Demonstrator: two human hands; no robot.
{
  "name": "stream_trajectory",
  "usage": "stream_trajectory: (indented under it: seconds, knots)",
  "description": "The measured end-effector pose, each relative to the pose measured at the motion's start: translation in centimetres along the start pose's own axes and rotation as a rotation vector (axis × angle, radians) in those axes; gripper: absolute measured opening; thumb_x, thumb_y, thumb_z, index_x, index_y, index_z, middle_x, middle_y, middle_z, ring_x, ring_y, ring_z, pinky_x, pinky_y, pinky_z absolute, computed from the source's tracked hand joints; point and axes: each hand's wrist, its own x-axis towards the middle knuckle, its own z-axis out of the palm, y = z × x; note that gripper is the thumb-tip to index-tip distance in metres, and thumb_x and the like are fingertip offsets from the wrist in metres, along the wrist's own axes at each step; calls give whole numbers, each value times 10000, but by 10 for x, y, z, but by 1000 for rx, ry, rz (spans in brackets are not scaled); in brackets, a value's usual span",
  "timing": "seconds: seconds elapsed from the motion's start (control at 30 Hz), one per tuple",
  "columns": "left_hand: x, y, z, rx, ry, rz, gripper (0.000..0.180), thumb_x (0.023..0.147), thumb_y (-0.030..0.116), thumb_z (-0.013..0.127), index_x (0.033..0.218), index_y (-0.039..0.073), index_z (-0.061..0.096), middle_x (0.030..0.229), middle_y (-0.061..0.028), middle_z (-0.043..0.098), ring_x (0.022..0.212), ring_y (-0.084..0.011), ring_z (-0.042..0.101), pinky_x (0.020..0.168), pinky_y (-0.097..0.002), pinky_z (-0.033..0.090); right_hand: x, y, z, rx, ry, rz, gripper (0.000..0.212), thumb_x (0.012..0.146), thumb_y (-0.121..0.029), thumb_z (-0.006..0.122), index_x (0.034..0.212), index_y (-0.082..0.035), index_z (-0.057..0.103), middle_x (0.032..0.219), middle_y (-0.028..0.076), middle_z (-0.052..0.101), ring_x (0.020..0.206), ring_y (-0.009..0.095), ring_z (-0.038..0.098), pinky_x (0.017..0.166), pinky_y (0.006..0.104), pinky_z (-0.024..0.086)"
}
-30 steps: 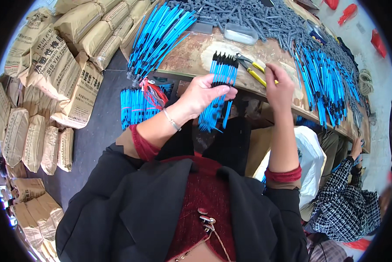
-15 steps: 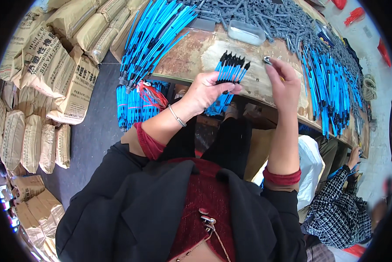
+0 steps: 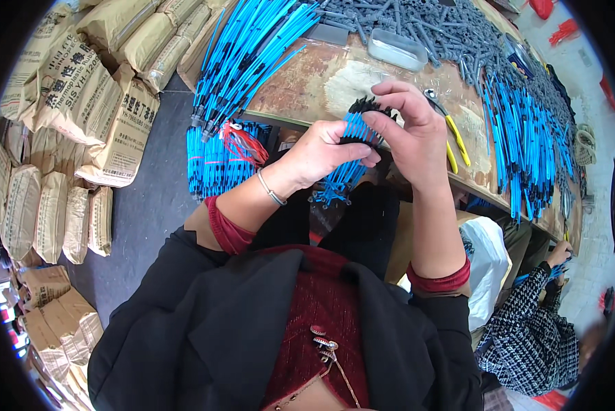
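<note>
My left hand (image 3: 321, 152) grips a bundle of thin blue rods (image 3: 356, 127) with black tips, thumb across the front. The rods' lower ends hang below my fist over the table's front edge. My right hand (image 3: 417, 133) is at the top of this bundle, thumb beside the black tips and fingers curved but apart. Whether it touches them I cannot tell. Right of that hand, pliers with yellow handles (image 3: 458, 140) lie on the wooden table (image 3: 287, 85).
Loose blue rods lie in piles at the table's left (image 3: 242, 61) and right (image 3: 523, 137). Grey plastic parts (image 3: 417, 27) are heaped behind a clear tray (image 3: 398, 49). Banded rods (image 3: 215, 161) stand below left, near paper sacks (image 3: 92, 103). Another person's checked sleeve (image 3: 526, 308) is at right.
My right hand has let go of the pliers, now lying on the table, and has moved left to the bundle's black tips. My left hand still holds the bundle.
</note>
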Motion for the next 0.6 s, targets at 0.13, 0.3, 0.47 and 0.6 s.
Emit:
stream_trajectory:
  seconds: [0.13, 0.3, 0.47, 0.6]
  knots:
    - [-4, -7, -3, 28, -13, 20, 193, 852, 21, 557, 1038, -13, 595, 923, -94, 653, 869, -164, 628, 798, -290, 499, 2, -12, 1, -169, -70, -104, 315, 721, -39, 677, 1013, -7, 564, 1130, 104, 565, 1038, 206, 533, 887, 317, 407]
    - [-1, -13, -3, 31, 62, 143, 167, 861, 36, 547, 1008, -9, 613, 918, -90, 652, 884, -160, 617, 796, -286, 493, 6, -11, 12, -377, -273, -333, 350, 773, -48, 619, 1111, -14, 535, 1143, 117, 568, 1070, 220, 530, 903, 334, 407]
    - [-5, -20, -12, -132, 38, -64, 158, 872, 40, 536, 1000, -6, 616, 921, -96, 652, 902, -154, 608, 800, -290, 490, -3, -2, 14, -362, -315, -227, 357, 818, -86, 572, 1165, -18, 526, 1155, 127, 567, 1096, 228, 526, 908, 345, 411]
    - [5, -16, -13, -151, 140, -126, 152, 871, 44, 541, 994, -4, 616, 916, -98, 651, 862, -160, 620, 783, -279, 496, 9, 15, -14, -238, -22, -19, 326, 864, -116, 541, 1173, -12, 526, 1133, 109, 582, 1067, 202, 542, 906, 319, 417]
